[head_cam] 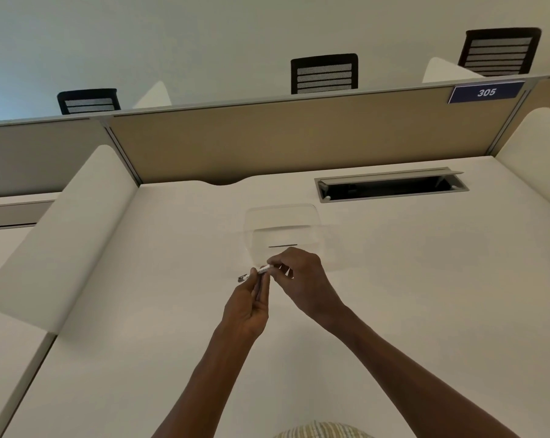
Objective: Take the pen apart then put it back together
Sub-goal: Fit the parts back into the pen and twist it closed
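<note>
A slim white pen (262, 270) with a dark clip end at its left is held level above the white desk (393, 279). My left hand (246, 306) pinches its left part from below, fingers closed on the barrel. My right hand (299, 278) grips the right end from above, and its fingers hide that tip. A thin dark rod-like piece (282, 245) lies in the clear plastic tray (327, 245) just beyond my hands.
An open cable slot (390, 186) sits at the desk's back right. A beige divider panel (267, 143) closes the back, with a "305" plate (486, 92). White side screens (61, 235) flank the desk. Black chair backs (324, 74) show behind the panel.
</note>
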The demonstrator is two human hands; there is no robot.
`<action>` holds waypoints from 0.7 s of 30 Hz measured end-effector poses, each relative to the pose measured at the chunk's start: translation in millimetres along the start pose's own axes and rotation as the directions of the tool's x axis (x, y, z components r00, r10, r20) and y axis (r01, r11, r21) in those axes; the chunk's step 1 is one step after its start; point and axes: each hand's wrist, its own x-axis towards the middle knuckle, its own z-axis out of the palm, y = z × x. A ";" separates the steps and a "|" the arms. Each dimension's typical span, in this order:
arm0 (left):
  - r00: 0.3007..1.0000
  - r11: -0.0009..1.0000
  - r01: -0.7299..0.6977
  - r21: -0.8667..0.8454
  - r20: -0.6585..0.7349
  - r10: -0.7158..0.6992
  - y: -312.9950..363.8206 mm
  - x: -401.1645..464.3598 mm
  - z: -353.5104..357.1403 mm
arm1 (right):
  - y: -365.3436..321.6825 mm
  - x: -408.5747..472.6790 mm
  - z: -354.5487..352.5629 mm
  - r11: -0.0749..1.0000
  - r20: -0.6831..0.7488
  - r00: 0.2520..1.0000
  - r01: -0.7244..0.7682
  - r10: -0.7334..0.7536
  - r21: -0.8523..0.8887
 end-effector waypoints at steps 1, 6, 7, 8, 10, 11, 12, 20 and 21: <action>1.000 1.000 0.004 0.016 0.012 -0.004 0.5 0.9 -0.5 | 1.2 1.0 -0.2 1.000 -0.003 1.000 0.001 -0.001 -0.007; 0.999 0.955 -0.054 0.292 0.017 0.052 0.1 5.7 -3.9 | 5.9 5.5 0.0 1.000 -0.028 1.000 -0.003 0.003 -0.023; 0.987 0.886 -0.149 0.439 0.006 0.162 -2.1 7.4 -6.7 | 6.7 6.8 0.1 1.000 -0.033 0.999 -0.006 0.005 -0.028; 0.945 0.745 -0.270 0.610 0.019 0.327 -4.8 10.0 -10.2 | 7.7 8.3 0.2 0.999 -0.037 0.999 -0.008 0.007 -0.035; 0.736 0.288 -0.493 0.821 0.217 0.642 -7.2 13.5 -16.3 | 9.5 10.9 0.2 0.999 -0.039 0.999 -0.015 0.013 -0.041; 0.631 0.118 -0.582 0.804 0.355 0.690 -6.8 13.5 -17.2 | 10.0 11.9 0.2 0.999 -0.037 0.999 -0.019 0.018 -0.037; 0.557 0.004 -0.653 0.757 0.477 0.680 -6.2 14.0 -17.2 | 10.2 12.7 0.1 0.999 -0.036 0.999 -0.021 0.020 -0.033; 0.442 -0.191 -0.795 0.575 0.766 0.468 1.5 31.4 -16.0 | 18.5 14.6 0.5 0.993 -0.005 0.995 -0.100 0.100 0.071; 0.456 -0.164 -0.799 0.579 0.760 0.464 2.0 33.1 -17.0 | 21.6 14.5 0.5 0.986 0.011 0.991 -0.132 0.131 0.103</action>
